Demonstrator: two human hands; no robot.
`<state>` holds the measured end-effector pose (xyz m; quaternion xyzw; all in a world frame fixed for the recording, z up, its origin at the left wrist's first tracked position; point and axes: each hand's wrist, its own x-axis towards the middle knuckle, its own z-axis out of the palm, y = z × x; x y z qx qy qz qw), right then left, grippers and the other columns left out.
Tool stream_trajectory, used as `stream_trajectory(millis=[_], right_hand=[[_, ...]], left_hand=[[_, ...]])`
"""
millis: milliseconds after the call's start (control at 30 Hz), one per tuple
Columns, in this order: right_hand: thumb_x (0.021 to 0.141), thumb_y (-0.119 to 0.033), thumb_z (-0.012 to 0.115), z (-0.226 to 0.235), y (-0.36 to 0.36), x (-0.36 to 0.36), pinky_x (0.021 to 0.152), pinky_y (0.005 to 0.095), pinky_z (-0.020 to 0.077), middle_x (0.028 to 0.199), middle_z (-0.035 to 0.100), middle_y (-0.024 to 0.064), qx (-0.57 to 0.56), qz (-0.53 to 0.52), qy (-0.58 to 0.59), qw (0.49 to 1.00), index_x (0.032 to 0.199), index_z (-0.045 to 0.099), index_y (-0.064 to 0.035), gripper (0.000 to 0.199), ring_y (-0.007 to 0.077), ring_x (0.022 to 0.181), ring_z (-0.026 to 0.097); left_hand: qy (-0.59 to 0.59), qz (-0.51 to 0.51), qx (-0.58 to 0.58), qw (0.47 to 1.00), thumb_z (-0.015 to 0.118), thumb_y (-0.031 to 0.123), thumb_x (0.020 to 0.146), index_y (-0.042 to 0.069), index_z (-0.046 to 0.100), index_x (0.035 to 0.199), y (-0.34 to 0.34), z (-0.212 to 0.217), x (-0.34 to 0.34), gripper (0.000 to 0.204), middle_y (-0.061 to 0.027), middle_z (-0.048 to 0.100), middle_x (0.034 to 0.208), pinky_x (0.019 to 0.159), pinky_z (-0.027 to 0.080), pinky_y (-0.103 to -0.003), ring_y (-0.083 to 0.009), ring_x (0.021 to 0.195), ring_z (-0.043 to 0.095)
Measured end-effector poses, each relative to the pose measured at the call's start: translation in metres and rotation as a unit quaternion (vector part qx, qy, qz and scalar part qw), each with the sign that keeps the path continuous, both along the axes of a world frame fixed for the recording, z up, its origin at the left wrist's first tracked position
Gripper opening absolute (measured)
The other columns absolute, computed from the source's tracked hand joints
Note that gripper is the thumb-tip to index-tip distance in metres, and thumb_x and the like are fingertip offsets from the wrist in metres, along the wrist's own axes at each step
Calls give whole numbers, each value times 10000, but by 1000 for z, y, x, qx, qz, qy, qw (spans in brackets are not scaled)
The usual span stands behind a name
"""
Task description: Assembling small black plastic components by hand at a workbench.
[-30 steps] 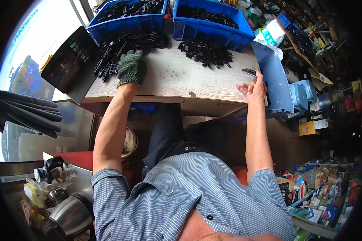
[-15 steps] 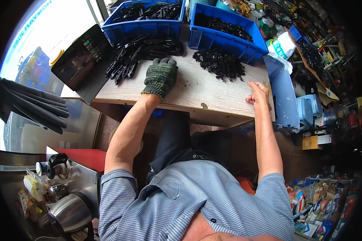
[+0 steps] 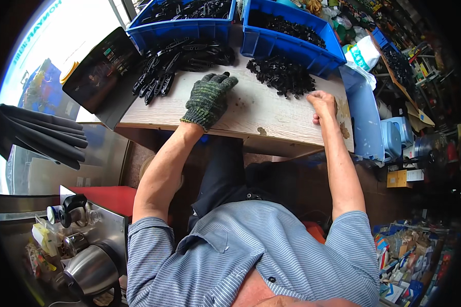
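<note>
My left hand (image 3: 209,98) wears a green knit glove and lies flat on the pale wooden table (image 3: 261,115), holding nothing. Its fingertips reach toward a pile of long black plastic parts (image 3: 174,64). My right hand (image 3: 322,102) is bare and rests on the table with its fingers curled in. It sits just to the right of a heap of small black parts (image 3: 281,77). Nothing shows in its grasp.
Two blue bins (image 3: 182,20) (image 3: 292,33) full of black parts stand at the table's far edge. A dark tablet (image 3: 100,77) leans at the left, and another blue bin (image 3: 363,112) hangs off the right side. Black hoses (image 3: 41,133) and a metal kettle (image 3: 87,271) are at my left.
My right hand has moved in from the table's right edge toward the heap of small parts and has curled shut. The gloved left hand stays flat on the table.
</note>
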<state>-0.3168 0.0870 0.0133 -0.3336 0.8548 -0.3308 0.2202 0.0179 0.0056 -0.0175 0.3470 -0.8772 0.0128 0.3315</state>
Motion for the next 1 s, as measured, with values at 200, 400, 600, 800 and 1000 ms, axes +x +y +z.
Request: stream_trajectory(millis=[200, 400, 600, 800, 1000], right_hand=[[869, -210, 729, -1, 3, 4, 354, 286, 427, 645, 580, 40, 1, 25, 6, 1000, 1005, 686, -47, 217, 107, 412, 466], [871, -197, 725, -3, 13, -3, 364, 279, 441, 603, 522, 3, -48, 10, -77, 996, 928, 644, -30, 194, 85, 417, 468], [885, -213, 735, -9, 28, -2, 370, 274, 470, 603, 513, -16, -121, 15, -174, 977, 905, 638, -65, 178, 78, 407, 469], [867, -214, 761, -8, 45, 26, 367, 270, 468, 533, 523, -10, -161, 107, -240, 951, 932, 630, -50, 220, 92, 371, 496], [874, -199, 762, -6, 53, 51, 366, 232, 415, 577, 594, 11, -157, 205, -254, 932, 956, 643, -12, 237, 88, 379, 510]], left_hand=[[135, 135, -54, 980, 690, 420, 911, 86, 706, 1070, 2, 7, -1, 370, -174, 700, 1018, 862, 507, -477, -382, 990, 641], [-28, 216, 86, 972, 563, 567, 939, 100, 724, 785, 9, 16, -14, 517, -166, 682, 888, 785, 488, -524, -393, 898, 632], [-38, 166, 75, 983, 627, 477, 925, 98, 736, 862, 26, 9, -27, 399, -161, 689, 915, 787, 489, -537, -397, 904, 633], [308, -18, 269, 912, 747, 203, 901, 23, 688, 1185, 59, -4, -50, 342, -131, 731, 1084, 876, 540, -359, -226, 964, 702], [328, -78, 522, 784, 691, 334, 933, 34, 699, 1139, 71, 13, -107, 364, -69, 697, 864, 551, 514, -269, -121, 653, 633]])
